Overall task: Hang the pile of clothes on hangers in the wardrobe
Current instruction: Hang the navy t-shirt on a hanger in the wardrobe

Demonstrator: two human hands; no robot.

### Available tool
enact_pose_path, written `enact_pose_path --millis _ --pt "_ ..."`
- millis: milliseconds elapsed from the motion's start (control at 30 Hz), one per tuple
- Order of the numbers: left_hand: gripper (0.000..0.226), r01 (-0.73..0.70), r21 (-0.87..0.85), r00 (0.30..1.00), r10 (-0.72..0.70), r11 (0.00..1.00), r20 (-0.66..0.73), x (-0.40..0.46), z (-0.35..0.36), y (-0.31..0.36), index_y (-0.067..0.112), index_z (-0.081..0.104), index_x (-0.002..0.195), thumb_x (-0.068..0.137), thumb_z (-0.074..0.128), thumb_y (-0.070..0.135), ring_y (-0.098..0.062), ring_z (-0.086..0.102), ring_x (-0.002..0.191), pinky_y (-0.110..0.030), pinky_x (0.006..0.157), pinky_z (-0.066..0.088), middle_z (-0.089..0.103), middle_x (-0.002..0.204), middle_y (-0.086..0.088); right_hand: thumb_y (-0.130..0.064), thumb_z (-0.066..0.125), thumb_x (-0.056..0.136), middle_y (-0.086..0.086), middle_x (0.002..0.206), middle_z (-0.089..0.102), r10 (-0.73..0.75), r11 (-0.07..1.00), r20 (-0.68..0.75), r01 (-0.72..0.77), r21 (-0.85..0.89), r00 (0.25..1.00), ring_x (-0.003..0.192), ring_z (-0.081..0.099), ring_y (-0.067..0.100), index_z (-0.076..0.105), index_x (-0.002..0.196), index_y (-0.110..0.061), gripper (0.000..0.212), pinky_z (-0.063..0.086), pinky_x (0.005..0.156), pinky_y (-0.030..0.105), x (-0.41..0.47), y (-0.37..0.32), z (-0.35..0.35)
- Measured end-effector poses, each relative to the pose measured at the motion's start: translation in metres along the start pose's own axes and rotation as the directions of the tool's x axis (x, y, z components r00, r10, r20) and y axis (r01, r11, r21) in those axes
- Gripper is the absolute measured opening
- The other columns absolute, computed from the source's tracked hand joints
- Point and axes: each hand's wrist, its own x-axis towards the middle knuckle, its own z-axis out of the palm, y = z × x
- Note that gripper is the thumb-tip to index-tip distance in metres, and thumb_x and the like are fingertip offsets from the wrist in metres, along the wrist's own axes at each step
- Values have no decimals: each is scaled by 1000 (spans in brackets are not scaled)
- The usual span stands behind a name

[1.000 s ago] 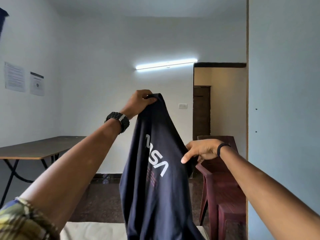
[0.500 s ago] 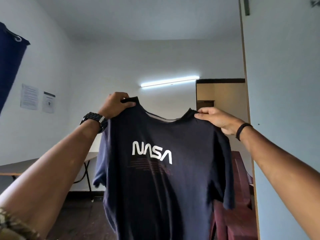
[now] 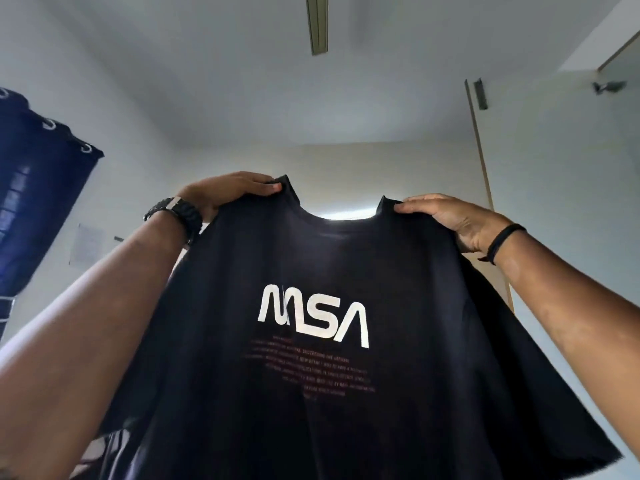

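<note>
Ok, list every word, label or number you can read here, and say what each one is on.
"NASA": large white letters on the chest of the dark T-shirt, held up at the shoulders by the left hand and right hand.
Small red lines of print below the logo: too blurred to read.
Paper sheet on the left wall: too blurred to read.
</note>
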Motion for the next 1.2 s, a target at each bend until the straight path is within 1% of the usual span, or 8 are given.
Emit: enact_pose_path --millis 167,500,633,800,900,967,1100,1200 --pt "29 331 44 920 -333 942 205 -23 46 -95 5 67 101 81 66 27 -23 69 81 -33 74 58 70 101 -14 -21 68 85 12 108 70 303 950 82 -294 -107 949 101 65 27 69 110 -9 28 49 96 36 -17 101 41" --pt "13 571 459 609 -726 680 318 -162 242 -383 12 63 89 94 59 24 -7 52 66 -18 65 44 59 78 -1 -14 77 74 7 68 50 829 559 292 -715 -419 477 53 47 13 61 75 -14 17 39 48 19 -135 362 174" --pt "21 612 478 643 -748 630 164 -182 276 -446 10 65 85 91 62 30 -15 51 73 -18 56 37 59 75 -4 -9 69 82 -3 35 39 827 477 21 -682 -554 562 38 36 14 52 56 -13 32 28 34 16 -150 422 204" --pt "23 705 417 667 -736 574 -114 -168 289 -500 14 71 93 87 66 36 -29 60 101 -34 86 49 69 100 -12 -3 46 93 9 43 47 913 388 -120 -920 -48 391 34 50 19 41 67 -8 27 39 33 18 -137 494 228" --pt "20 731 377 675 -684 569 -278 -161 300 -522 19 67 94 88 63 37 -33 60 101 -38 83 49 68 103 -12 -6 50 85 22 76 66 767 493 -336 -838 -235 546 75 67 35 57 73 -5 14 55 64 40 -126 536 241" --pt "27 702 415 685 -708 578 -172 -164 313 -538 15 63 110 90 61 33 -33 58 108 -35 87 45 65 114 -14 -6 53 85 20 96 65 753 498 -226 -760 -418 618 101 61 38 65 94 -4 15 50 81 40 -134 547 255" --pt "63 639 535 546 -816 553 191 -196 346 -569 8 33 144 91 61 28 -33 43 128 -35 105 34 43 141 -20 -6 58 87 7 115 54 919 392 104 -843 -368 381 105 54 26 41 141 -20 58 51 73 36 -167 572 283" --pt "56 652 453 607 -776 609 169 -222 355 -571 8 37 142 92 59 19 -33 45 123 -28 98 33 47 133 -21 -4 57 84 9 107 57 897 424 58 -818 -389 438 95 56 25 45 137 -18 57 56 73 38 -178 585 302"
